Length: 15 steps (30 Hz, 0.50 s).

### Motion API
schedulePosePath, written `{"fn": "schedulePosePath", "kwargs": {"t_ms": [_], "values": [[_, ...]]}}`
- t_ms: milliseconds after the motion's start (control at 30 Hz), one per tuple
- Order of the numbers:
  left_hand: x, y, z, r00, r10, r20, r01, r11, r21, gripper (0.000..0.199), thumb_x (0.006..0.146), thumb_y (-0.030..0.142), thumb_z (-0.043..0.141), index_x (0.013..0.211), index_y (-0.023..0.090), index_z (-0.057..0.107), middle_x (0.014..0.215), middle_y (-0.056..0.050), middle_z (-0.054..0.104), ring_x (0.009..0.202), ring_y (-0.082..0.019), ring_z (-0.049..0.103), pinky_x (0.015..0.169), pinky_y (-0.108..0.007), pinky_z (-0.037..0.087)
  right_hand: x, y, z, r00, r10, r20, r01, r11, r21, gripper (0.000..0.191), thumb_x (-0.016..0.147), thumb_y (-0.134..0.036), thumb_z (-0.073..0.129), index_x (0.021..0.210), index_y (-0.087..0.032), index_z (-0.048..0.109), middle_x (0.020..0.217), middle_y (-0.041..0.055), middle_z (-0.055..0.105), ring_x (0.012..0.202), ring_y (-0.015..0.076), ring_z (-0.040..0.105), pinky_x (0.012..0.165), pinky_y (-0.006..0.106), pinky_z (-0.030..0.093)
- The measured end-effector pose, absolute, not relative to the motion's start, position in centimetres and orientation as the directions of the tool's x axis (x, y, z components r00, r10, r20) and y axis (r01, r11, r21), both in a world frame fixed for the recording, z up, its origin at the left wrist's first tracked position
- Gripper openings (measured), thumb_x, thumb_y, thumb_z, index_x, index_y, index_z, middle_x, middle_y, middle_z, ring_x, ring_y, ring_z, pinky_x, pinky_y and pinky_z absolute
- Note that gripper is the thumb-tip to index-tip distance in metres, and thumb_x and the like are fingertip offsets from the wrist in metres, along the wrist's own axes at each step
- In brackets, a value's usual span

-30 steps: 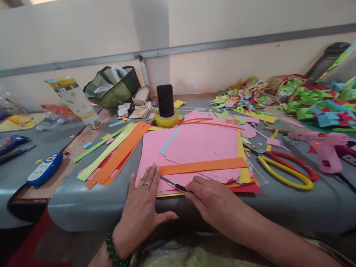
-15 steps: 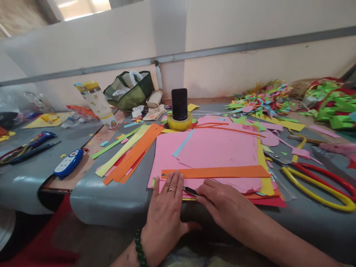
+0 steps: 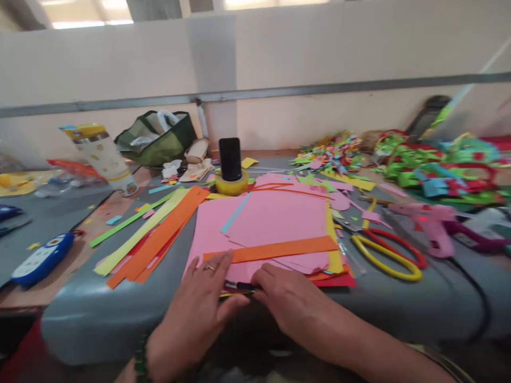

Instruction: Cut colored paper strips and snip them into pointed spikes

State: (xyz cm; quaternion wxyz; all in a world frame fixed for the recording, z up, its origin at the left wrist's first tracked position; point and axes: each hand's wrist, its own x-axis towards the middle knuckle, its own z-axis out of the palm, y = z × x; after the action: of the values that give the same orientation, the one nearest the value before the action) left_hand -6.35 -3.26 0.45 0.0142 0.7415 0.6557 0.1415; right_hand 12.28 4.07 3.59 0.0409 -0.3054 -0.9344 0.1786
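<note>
While a pale wall (image 3: 327, 53) backs the grey-sheeted table (image 3: 104, 322), right hand (image 3: 290, 299) grips slim black cutter (image 3: 241, 286) at near edge, left hand (image 3: 199, 298) unclenched.

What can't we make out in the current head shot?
Head view:
Cutter: held end hidden by the right hand; other end blurred beside the left hand.
Orange strip: part near its left end covered by the left hand.
Blue tool: cut off by the left edge.

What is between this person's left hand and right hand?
In the head view, a utility knife lies there, gripped by the right hand and pointing toward the left hand, with pink paper showing just beyond it.
</note>
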Motion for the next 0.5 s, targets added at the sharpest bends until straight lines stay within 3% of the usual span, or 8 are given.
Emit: {"fn": "schedulePosePath", "kwargs": {"t_ms": [133, 233, 333, 400, 500], "values": [[-7.2, -0.9, 0.9, 0.062, 0.980, 0.188, 0.967, -0.106, 0.230, 0.036, 0.093, 0.035, 0.035, 0.116, 0.016, 0.056, 0.115, -0.012, 0.060, 0.107, -0.025, 0.055, 0.091, -0.041, 0.045, 18.3, 3.7, 4.5, -0.697, 0.717, -0.021, 0.654, 0.624, -0.427, 0.012, 0.091, -0.019, 0.043, 0.092, -0.021, 0.055, 0.091, 0.0031, 0.062, 0.079, 0.0169, 0.058, 0.071, 0.030, 0.043], [-7.1, 0.5, 1.0, 0.082, 0.984, 0.161, 0.964, -0.119, 0.236, 0.020, 0.089, 0.025, 0.040, 0.094, 0.017, 0.058, 0.097, -0.009, 0.059, 0.090, -0.023, 0.056, 0.083, -0.040, 0.047, 22.7, 5.3, 5.4, -0.588, 0.807, 0.060, 0.699, 0.544, -0.465, 0.016, 0.092, -0.027, 0.043, 0.101, -0.023, 0.056, 0.096, 0.0042, 0.063, 0.085, 0.0174, 0.059, 0.075, 0.030, 0.045], [-7.1, 1.2, 0.8, 0.144, 0.978, 0.149, 0.945, -0.181, 0.273, 0.015, 0.087, 0.020, 0.040, 0.081, 0.019, 0.054, 0.089, -0.007, 0.057, 0.084, -0.022, 0.054, 0.079, -0.039, 0.046, 25.0, 8.5, 5.9, -0.389, 0.891, 0.235, 0.813, 0.452, -0.368, 0.022, 0.090, -0.029, 0.044, 0.103, -0.019, 0.058, 0.100, 0.0084, 0.065, 0.089, 0.0216, 0.060, 0.075, 0.033, 0.046], [-7.2, 1.4, 1.0, 0.175, 0.974, 0.144, 0.928, -0.212, 0.307, 0.016, 0.087, 0.019, 0.039, 0.078, 0.020, 0.052, 0.088, -0.007, 0.056, 0.081, -0.021, 0.054, 0.076, -0.038, 0.046, 25.3, 11.0, 5.8, -0.330, 0.909, 0.253, 0.871, 0.397, -0.289, 0.024, 0.090, -0.027, 0.043, 0.102, -0.016, 0.060, 0.099, 0.0103, 0.065, 0.091, 0.0233, 0.060, 0.077, 0.035, 0.046], [-7.5, 1.7, 2.1, 0.187, 0.977, 0.107, 0.894, -0.214, 0.393, 0.016, 0.086, 0.020, 0.038, 0.075, 0.021, 0.050, 0.083, -0.004, 0.057, 0.075, -0.018, 0.053, 0.069, -0.032, 0.044, 24.4, 14.3, 5.0, -0.387, 0.901, 0.195, 0.882, 0.423, -0.206, 0.026, 0.090, -0.021, 0.040, 0.104, -0.013, 0.061, 0.099, 0.0117, 0.065, 0.090, 0.0223, 0.061, 0.077, 0.034, 0.046]]}}
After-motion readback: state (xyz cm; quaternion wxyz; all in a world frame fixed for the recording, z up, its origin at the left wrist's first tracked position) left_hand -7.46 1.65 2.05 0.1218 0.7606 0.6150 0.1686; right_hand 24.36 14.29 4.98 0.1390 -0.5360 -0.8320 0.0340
